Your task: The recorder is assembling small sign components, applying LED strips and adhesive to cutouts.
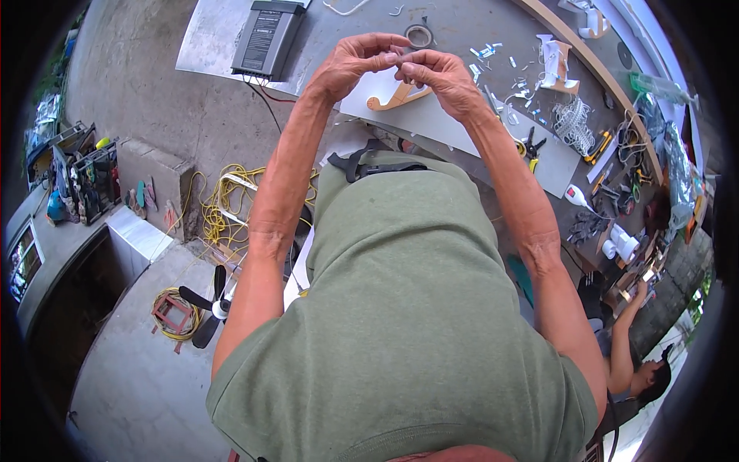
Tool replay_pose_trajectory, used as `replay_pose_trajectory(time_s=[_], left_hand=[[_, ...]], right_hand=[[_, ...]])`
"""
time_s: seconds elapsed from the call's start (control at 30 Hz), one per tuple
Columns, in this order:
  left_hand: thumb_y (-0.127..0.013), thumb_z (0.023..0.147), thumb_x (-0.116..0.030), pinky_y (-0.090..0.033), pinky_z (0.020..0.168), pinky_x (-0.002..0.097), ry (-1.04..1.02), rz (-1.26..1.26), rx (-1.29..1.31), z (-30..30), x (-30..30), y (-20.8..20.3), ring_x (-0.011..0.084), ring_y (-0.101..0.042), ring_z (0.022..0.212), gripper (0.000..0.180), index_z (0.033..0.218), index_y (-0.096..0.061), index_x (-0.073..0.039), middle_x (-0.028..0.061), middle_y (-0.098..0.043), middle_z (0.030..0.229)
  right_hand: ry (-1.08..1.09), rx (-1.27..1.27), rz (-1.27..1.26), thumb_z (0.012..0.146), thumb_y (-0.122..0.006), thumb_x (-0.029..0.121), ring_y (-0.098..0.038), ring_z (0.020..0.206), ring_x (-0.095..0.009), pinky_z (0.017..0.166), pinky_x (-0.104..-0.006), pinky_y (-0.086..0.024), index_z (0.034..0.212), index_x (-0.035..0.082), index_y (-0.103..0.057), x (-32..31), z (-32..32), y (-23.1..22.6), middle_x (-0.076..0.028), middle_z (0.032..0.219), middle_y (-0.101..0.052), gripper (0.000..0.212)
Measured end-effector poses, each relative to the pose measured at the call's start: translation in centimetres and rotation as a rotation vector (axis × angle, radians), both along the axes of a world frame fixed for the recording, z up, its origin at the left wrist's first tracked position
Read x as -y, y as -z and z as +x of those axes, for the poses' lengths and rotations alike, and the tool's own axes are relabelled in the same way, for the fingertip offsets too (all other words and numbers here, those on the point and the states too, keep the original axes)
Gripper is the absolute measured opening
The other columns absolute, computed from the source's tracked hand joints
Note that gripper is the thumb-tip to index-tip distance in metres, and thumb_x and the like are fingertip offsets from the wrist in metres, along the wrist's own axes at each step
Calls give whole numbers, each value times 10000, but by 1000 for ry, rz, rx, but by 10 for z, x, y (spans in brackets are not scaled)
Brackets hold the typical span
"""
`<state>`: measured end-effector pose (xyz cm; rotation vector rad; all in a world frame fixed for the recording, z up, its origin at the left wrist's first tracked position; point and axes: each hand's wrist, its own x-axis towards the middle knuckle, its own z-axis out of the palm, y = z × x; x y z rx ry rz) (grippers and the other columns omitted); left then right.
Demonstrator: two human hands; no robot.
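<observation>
My left hand (354,65) and my right hand (443,77) meet over the workbench, fingertips pinched close together. Whatever lies between them is too small and covered to make out. Just below, a curved tan piece (396,98), wood-like in colour, rests on a pale flat board (439,123); my right hand partly hides it. A roll of tape (418,35) lies on the bench just beyond my fingers. White and blue scraps (486,52) are scattered right of my right hand.
At the back left of the bench sits a dark finned box (267,40) with cables. To the right are yellow-handled pliers (533,146), tangled white cord (572,123) and a yellow cutter (599,146). Another person (627,346) works at far right. Yellow cable (223,208) and a fan (219,309) stand left.
</observation>
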<state>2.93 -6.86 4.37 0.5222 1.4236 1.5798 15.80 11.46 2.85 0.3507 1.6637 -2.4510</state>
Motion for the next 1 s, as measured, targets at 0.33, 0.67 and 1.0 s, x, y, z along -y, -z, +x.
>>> replay_pose_trajectory(time_s=[0.33, 0.67, 1.0], left_hand=[[-814, 834, -211, -436, 601, 226, -333, -61, 55, 35, 30, 15, 89, -589, 749, 294, 1036, -742, -10, 60, -728, 883], [-803, 838, -180, -420, 594, 241, -403, -10, 119, 35, 49, 33, 82, -574, 704, 233, 995, -755, -16, 43, -723, 819], [-760, 755, -85, -557, 773, 316, -648, -543, -600, 24, 102, 56, 173, -677, 827, 268, 1011, -710, -21, 88, -706, 914]], right_hand=[[55, 45, 293, 866, -764, 160, -634, 776, -113, 712, -265, -511, 987, -15, -721, 27, -12, -7, -61, 857, -715, 217], [33, 63, 233, 897, -742, 178, -632, 769, -104, 710, -255, -514, 1014, -16, -711, 48, -15, 2, -62, 853, -715, 228], [134, 125, 251, 930, -663, 131, -652, 745, -106, 630, -223, -509, 967, -12, -641, 50, -24, 16, -78, 851, -710, 149]])
